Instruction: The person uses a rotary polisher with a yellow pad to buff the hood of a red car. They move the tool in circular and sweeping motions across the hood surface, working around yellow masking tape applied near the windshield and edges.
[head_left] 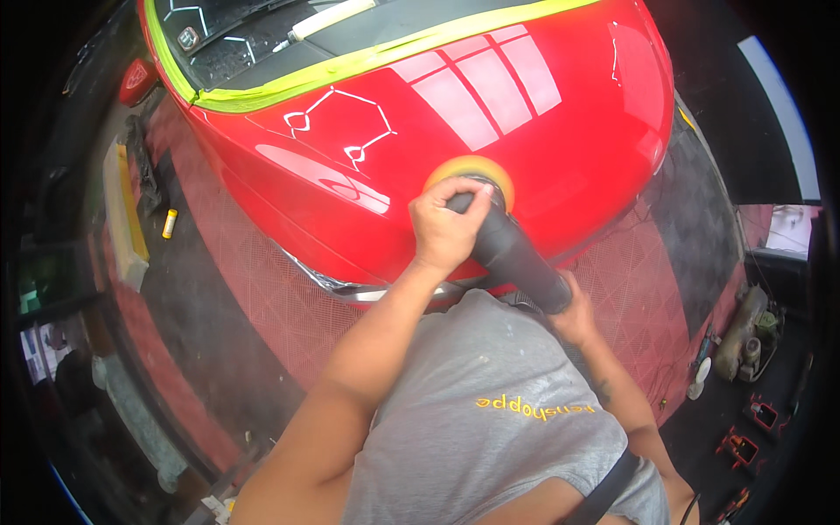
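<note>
A black polisher (516, 249) with a round yellow pad (468, 168) is between my hands. The pad lies against the glossy red hood (350, 192) of a car, near its front edge, and its outline is blurred. My left hand (448, 223) is closed over the head of the polisher, just behind the pad. Around the rear end of the tool's body my right hand (573, 308) is wrapped, with part of its fingers hidden behind it. Window and light reflections show on the paint.
Lime-green masking tape (394, 59) runs along the hood's windshield edge. A small yellow bottle (170, 223) lies on the red and black floor tiles (241, 289) at left. At right are a greenish machine (748, 337) and several red-and-black items (742, 448). The front bumper (341, 289) is close to my body.
</note>
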{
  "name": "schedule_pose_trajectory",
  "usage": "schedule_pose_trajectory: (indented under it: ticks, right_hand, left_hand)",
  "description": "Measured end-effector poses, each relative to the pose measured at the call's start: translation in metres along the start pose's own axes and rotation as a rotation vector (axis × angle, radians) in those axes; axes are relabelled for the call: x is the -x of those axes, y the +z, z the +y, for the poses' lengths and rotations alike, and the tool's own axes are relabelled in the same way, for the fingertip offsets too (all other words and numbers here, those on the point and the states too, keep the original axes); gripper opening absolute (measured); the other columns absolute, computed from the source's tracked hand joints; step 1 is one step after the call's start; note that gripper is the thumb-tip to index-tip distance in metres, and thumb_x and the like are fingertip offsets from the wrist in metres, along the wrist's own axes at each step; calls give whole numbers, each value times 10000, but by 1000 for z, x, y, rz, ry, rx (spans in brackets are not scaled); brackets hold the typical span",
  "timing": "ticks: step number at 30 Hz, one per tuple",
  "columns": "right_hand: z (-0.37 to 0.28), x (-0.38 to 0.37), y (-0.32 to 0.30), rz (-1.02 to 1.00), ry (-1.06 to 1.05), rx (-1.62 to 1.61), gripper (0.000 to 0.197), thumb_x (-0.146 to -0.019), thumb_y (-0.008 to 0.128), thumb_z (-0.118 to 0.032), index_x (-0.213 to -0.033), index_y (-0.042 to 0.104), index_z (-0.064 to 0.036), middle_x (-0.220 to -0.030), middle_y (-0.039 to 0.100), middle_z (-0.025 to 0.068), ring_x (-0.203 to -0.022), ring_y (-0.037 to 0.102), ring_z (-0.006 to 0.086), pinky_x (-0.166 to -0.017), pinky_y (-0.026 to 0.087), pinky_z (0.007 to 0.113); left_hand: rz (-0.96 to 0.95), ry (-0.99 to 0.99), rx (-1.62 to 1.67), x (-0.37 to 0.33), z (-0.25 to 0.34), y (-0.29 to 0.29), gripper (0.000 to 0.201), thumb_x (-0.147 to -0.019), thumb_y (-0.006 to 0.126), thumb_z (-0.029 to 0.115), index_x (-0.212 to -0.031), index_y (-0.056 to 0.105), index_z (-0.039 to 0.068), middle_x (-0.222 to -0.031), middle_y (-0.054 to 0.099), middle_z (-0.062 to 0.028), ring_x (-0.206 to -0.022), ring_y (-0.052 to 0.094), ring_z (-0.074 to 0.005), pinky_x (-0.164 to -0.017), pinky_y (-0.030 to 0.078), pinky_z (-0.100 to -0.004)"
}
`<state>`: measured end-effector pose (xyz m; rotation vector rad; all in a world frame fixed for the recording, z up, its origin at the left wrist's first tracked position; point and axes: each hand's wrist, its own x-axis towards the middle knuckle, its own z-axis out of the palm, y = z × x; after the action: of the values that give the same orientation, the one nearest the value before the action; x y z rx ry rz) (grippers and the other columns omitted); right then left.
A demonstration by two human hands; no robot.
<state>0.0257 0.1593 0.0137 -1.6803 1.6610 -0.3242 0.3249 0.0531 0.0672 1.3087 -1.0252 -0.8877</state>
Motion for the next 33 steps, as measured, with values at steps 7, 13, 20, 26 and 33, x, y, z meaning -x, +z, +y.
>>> schedule_pose_trajectory:
  ticks: [7,13,20,26,33]
  right_hand:
    - [-106,-37,-1,-53,-31,-11,674,-807,853,-181,-1422,581,-139,-1114,786,231,-1110,739,467,-953,581,523]
    - [-190,-75,18,-88,-65,-82,642,-823,826,-139,-1413,578,-94,-1140,771,256,-1147,735,458,-951,579,498]
    - [-243,-110,37,-143,-164,-126,633,-796,781,-97,-1393,579,-37,-1169,748,257,-1147,730,439,-991,565,484]
    - [-222,-88,38,-251,-166,-216,673,-771,779,-79,-1412,576,-44,-1152,747,236,-1115,737,409,-987,563,461]
    - [-139,-27,22,-318,-133,-216,727,-770,847,-132,-1439,565,-84,-1227,748,263,-1211,707,464,-1003,572,480]
  left_hand:
    - [55,16,-18,-67,15,-71,109,-918,863,101,-935,802,12,-895,785,-43,-845,715,-120,-811,582,-302]
    - [73,80,-63,-150,20,-134,161,-912,884,124,-937,802,-12,-885,780,-53,-810,690,-122,-791,574,-297]
    - [72,-52,3,-207,52,-185,169,-896,904,114,-966,807,-6,-911,758,-102,-771,709,-168,-687,619,-313]
    - [98,-77,-193,-175,55,-181,173,-897,894,124,-953,805,-14,-909,766,-78,-785,691,-149,-738,581,-313]
    - [145,-49,-293,-62,26,-132,147,-911,870,117,-920,799,-11,-882,780,-59,-837,698,-128,-814,563,-309]
